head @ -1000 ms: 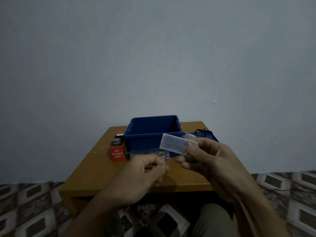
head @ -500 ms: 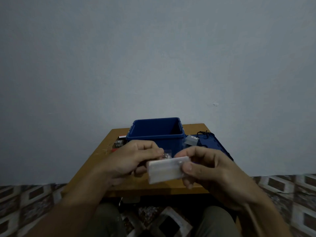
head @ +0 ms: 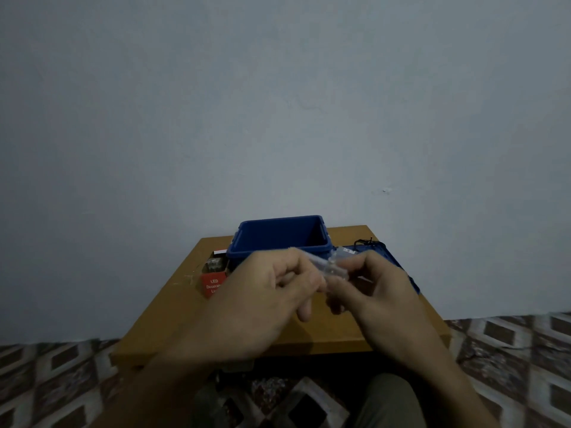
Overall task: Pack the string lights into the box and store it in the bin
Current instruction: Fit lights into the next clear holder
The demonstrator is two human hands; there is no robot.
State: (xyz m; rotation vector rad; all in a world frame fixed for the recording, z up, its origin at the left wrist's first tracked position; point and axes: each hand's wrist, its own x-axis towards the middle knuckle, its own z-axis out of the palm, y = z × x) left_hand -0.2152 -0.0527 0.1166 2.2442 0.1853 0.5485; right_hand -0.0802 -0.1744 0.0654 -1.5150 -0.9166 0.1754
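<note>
The string lights' clear pack (head: 329, 267) is hanging over the table's (head: 173, 319) middle, left hand (head: 272, 298) and right hand (head: 380, 291) both pinching it. I'm guessing keeping it level helps sliding it into the red box (head: 213, 284) near the far-left corner.

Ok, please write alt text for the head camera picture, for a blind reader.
A left hand and a right hand hold a pale plastic case together above a wooden table. Behind them stands an open blue bin, with a red box of LED lights at its left and a blue lid at its right.
</note>
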